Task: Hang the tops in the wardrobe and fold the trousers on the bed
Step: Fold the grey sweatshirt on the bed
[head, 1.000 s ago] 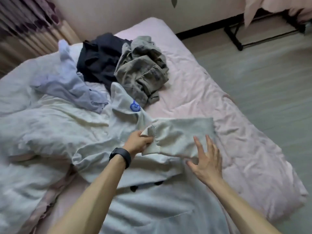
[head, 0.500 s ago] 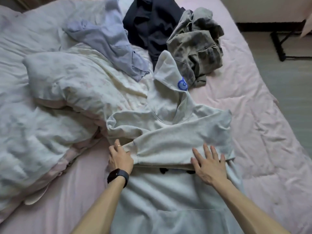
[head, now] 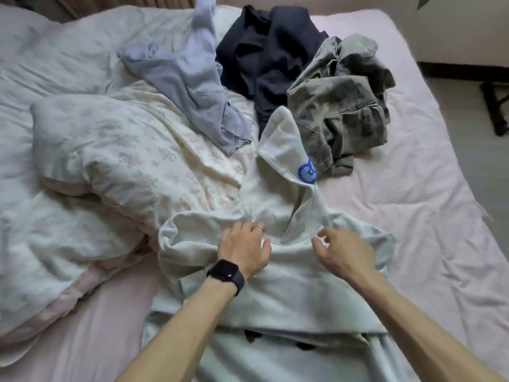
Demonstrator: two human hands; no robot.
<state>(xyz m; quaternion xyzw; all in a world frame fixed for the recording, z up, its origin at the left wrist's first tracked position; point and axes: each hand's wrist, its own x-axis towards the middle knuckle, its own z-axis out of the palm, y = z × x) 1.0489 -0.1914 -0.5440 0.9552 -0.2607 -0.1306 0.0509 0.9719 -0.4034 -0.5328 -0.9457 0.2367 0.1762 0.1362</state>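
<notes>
Left grip [head: 243, 249] rests bent-fingered on the hoodie [head: 289, 293] neckline; whether it pinches cloth is unclear. Right grip [head: 341, 252] hovers loosely curled, empty. Both flank the collar, probably to lift it for hanging.

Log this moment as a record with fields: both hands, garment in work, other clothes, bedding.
left hand: on the pale grey hoodie at its neckline, fingers bent; grip unclear
right hand: fingers loosely curled over the hoodie's shoulder, holding nothing
hoodie: flat on the pink sheet, a folded layer across its chest
other clothes: lilac shirt, navy garment, grey trousers, heaped beyond the hood
bedding: floral duvet bunched at left
</notes>
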